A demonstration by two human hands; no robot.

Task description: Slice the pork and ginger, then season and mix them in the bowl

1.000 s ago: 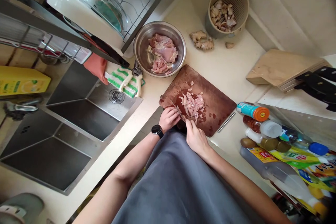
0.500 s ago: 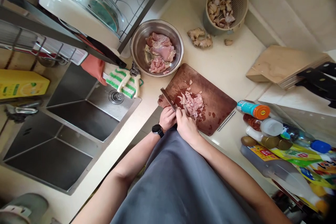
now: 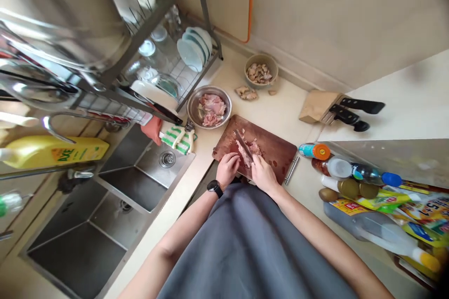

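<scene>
On a brown cutting board lies chopped raw meat, pink and in small pieces. My right hand grips a knife, its blade lying over the meat and pointing away from me. My left hand, with a black watch at the wrist, is at the board's near left edge beside the meat. Its fingers are curled together, and whatever they may hold is too small to make out. Just beyond the board, a metal bowl contains larger pieces of raw meat.
Ginger lies near a strainer basket of cut pieces. A knife block and several bottles stand to the right. Left are a double sink, a green-striped cloth and a dish rack.
My view has tilted up, showing more wall and rack. The knife has moved right, from the board's left edge to over the meat. My hands have moved apart.
</scene>
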